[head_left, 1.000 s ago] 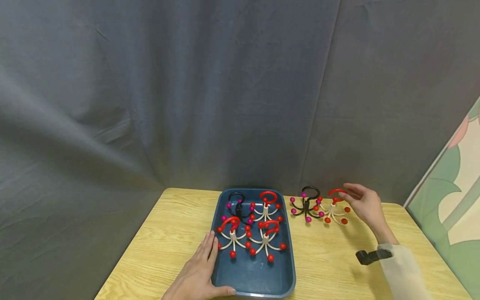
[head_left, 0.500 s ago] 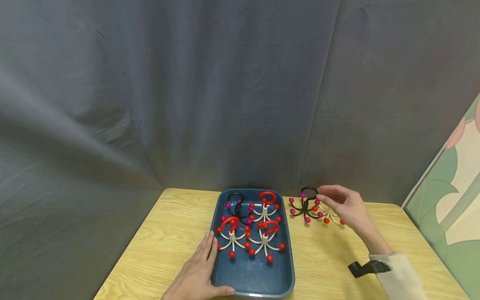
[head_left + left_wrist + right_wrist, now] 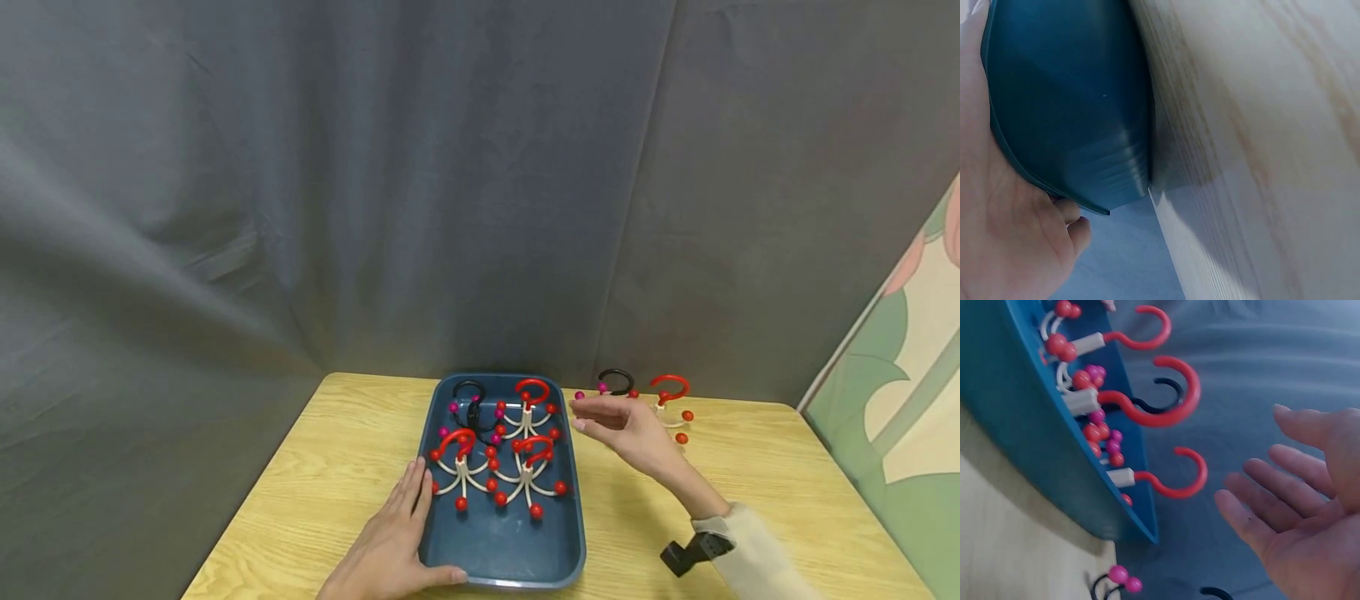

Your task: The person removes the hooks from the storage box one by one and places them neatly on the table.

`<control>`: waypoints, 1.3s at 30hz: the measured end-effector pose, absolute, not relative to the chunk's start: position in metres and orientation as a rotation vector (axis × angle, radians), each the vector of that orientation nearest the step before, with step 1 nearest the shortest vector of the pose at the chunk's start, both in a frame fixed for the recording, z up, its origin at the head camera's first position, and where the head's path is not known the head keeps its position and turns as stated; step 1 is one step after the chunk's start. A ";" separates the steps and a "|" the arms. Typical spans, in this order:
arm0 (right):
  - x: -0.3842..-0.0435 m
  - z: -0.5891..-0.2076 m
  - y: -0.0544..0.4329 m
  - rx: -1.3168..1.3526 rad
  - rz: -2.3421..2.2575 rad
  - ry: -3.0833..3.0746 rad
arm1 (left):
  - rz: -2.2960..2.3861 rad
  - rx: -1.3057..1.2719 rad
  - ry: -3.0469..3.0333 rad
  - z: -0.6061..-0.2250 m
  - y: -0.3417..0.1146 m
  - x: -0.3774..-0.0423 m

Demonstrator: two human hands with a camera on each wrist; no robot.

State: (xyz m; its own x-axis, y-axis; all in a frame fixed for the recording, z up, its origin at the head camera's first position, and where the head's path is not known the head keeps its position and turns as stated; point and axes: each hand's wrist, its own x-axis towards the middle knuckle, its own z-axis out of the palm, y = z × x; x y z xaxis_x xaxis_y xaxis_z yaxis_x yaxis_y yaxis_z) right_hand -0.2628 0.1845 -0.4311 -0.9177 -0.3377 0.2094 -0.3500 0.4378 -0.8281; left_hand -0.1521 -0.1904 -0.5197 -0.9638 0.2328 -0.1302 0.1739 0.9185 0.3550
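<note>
My left hand [image 3: 386, 533] rests along the left side of a dark blue tray [image 3: 502, 550], fingers straight and thumb across the near rim. In the left wrist view, the palm lies against the tray's edge. Inside the tray stand three white multi-arm hooks [image 3: 527, 477] with red crooks and red ball tips. Behind them is a black hook [image 3: 474, 415] with magenta balls. My right hand [image 3: 630, 429] hovers just off the tray's right rim, holding nothing. Its fingers are loosely spread in the right wrist view. It hides much of another black hook [image 3: 617, 375] on the table.
To the right of that black hook, another white hook [image 3: 670, 387] with a red crook stands on the wooden table [image 3: 292, 467], partly behind the right hand. A grey curtain [image 3: 465, 208] hangs along the table's back edge. A patterned panel [image 3: 915, 417] stands at the right.
My right hand has moved left from above the white hook with the red crook, past the black hook, to the tray's right side. The left hand stays on the tray.
</note>
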 end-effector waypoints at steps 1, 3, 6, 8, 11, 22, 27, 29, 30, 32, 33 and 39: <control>-0.263 -0.433 0.182 0.630 1.538 -2.663 | 0.516 0.311 2.908 -0.520 -0.190 -0.152; -0.263 -0.438 0.176 0.630 1.568 -2.677 | 0.515 0.314 2.904 -0.519 -0.190 -0.152; -0.263 -0.443 0.169 0.660 1.632 -2.677 | 0.510 0.314 2.900 -0.519 -0.190 -0.151; -0.263 -0.446 0.164 0.701 1.649 -2.672 | 0.509 0.310 2.894 -0.519 -0.190 -0.151; -0.263 -0.451 0.156 0.779 1.651 -2.665 | 0.508 0.303 2.892 -0.519 -0.190 -0.152; -0.262 -0.464 0.139 0.833 1.622 -2.717 | 0.524 0.269 2.887 -0.519 -0.189 -0.152; -0.261 -0.464 0.137 0.835 1.586 -2.719 | 0.536 0.257 2.881 -0.519 -0.188 -0.152; -0.261 -0.464 0.137 0.833 1.582 -2.722 | 0.542 0.250 2.880 -0.520 -0.189 -0.152; -0.261 -0.464 0.136 0.824 1.581 -2.728 | 0.544 0.245 2.880 -0.520 -0.189 -0.153; -0.260 -0.463 0.136 0.816 1.577 -2.736 | 0.544 0.237 2.881 -0.520 -0.189 -0.153; -0.259 -0.463 0.136 0.812 1.574 -2.739 | 0.544 0.237 2.881 -0.520 -0.189 -0.153; -0.257 -0.463 0.136 0.773 1.549 -2.760 | 0.548 0.232 2.876 -0.521 -0.188 -0.154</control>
State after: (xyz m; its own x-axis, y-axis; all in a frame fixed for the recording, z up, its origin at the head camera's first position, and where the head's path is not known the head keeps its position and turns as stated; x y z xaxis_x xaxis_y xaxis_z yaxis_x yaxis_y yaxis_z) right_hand -0.2570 0.1356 -0.4635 -0.8810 -0.4560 0.1261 -0.3451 0.4371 -0.8306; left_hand -0.1536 -0.1882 -0.5209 -0.9667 0.1912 -0.1699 0.1153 0.9188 0.3776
